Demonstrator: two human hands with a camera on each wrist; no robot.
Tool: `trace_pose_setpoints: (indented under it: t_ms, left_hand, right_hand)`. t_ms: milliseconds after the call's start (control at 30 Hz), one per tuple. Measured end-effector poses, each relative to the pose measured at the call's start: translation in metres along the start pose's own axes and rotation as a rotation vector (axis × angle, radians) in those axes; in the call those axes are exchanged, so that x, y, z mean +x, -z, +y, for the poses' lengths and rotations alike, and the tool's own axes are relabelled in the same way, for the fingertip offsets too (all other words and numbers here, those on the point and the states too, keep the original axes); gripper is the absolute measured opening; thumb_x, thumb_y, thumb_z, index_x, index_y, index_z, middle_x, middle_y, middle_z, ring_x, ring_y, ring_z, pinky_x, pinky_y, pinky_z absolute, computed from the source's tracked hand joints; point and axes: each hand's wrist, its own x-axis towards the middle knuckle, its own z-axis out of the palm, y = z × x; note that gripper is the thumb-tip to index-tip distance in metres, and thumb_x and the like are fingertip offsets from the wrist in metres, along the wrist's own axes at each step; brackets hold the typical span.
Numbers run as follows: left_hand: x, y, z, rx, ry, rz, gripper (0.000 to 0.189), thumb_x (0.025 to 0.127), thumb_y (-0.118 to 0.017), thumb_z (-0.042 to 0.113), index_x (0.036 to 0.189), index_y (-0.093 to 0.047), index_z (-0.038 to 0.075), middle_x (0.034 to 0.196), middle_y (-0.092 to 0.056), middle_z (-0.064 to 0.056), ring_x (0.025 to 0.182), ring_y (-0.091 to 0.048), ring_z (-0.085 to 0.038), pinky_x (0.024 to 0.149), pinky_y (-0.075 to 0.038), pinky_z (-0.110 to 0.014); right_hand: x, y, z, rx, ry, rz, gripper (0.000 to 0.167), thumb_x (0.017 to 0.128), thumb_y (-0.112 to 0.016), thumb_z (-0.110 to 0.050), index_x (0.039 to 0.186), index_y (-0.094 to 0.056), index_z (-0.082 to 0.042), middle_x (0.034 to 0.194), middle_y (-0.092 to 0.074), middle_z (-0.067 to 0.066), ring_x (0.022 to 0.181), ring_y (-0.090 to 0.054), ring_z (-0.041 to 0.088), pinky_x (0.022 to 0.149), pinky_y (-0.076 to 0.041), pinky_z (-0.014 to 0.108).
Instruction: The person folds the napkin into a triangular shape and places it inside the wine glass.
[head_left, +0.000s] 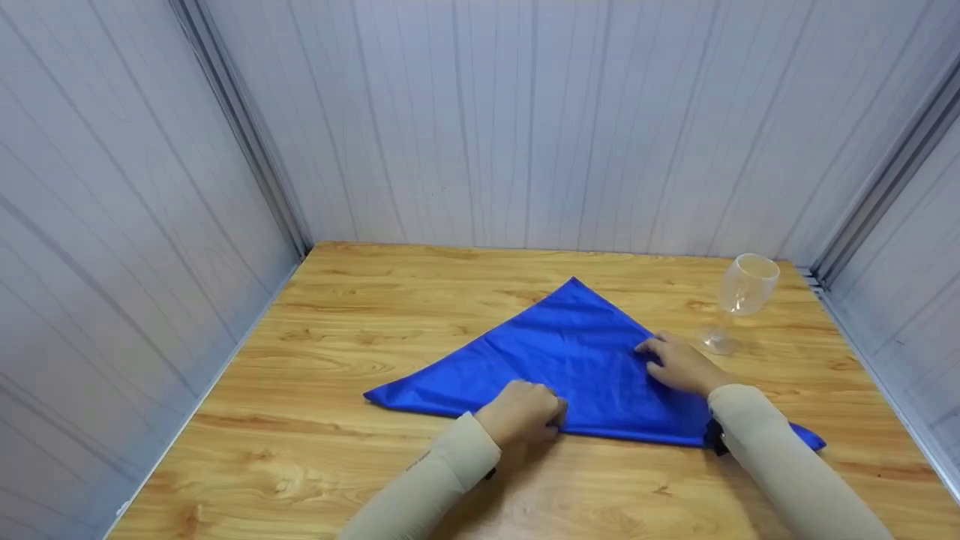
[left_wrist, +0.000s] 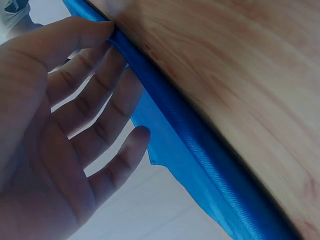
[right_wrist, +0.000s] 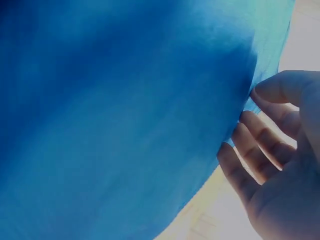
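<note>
A blue cloth point(head_left: 570, 352) lies on the table in a triangle, its peak pointing to the back wall and its long edge facing the front. My left hand point(head_left: 523, 412) pinches that front edge near its middle; in the left wrist view the thumb point(left_wrist: 95, 30) meets the rolled border, the other fingers loosely bent beside it. On the cloth's right slope rests my right hand point(head_left: 681, 366), fingers spread and touching the fabric. The right wrist view has these fingertips point(right_wrist: 225, 150) along the margin of the blue cloth point(right_wrist: 115, 130).
A clear stemmed glass point(head_left: 748, 285) stands at the back right, close beyond my right hand. The wood-grain table point(head_left: 300, 390) is enclosed by pale panelled walls point(head_left: 495, 127) at the back and both sides.
</note>
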Motion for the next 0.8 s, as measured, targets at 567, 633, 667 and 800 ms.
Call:
trace_pose_setpoints:
  t_ms: [567,633,667,800]
  left_hand:
    - [-0.001,-0.004,-0.013,0.027,0.026,0.115,0.011,0.082,-0.079,0.022,0.073,-0.072,0.023,0.069,-0.066,0.007,0.061,-0.063,-0.013,0.049,-0.049,-0.031]
    - [0.0,-0.006,-0.016,0.034,0.041,0.133,0.012,0.081,-0.079,0.021,0.072,-0.071,0.023,0.068,-0.065,0.007,0.06,-0.063,-0.013,0.048,-0.049,-0.03]
    - [0.0,-0.007,-0.018,0.038,0.055,0.141,0.013,0.081,-0.079,0.02,0.071,-0.071,0.023,0.068,-0.065,0.007,0.059,-0.063,-0.013,0.048,-0.049,-0.03]
    - [0.002,-0.009,-0.022,0.036,0.133,0.154,0.017,0.08,-0.078,0.016,0.068,-0.068,0.02,0.066,-0.064,0.005,0.059,-0.062,-0.016,0.048,-0.049,-0.032]
  right_hand:
    - [0.005,0.007,-0.007,-0.023,-0.101,-0.108,0.04,0.087,-0.062,-0.007,0.124,-0.063,0.009,0.116,-0.056,0.027,0.107,-0.057,0.044,0.095,-0.045,0.058]
    - [0.007,0.007,-0.007,-0.026,-0.101,-0.112,0.04,0.088,-0.061,-0.007,0.124,-0.062,0.01,0.116,-0.055,0.028,0.107,-0.057,0.044,0.095,-0.045,0.058]
    - [0.007,0.007,-0.008,-0.028,-0.1,-0.114,0.041,0.087,-0.061,-0.007,0.124,-0.062,0.011,0.115,-0.055,0.028,0.106,-0.057,0.044,0.095,-0.045,0.058]
    - [0.011,0.008,-0.009,-0.034,-0.125,-0.129,0.042,0.088,-0.06,-0.007,0.126,-0.062,0.011,0.116,-0.054,0.03,0.108,-0.056,0.045,0.096,-0.044,0.058]
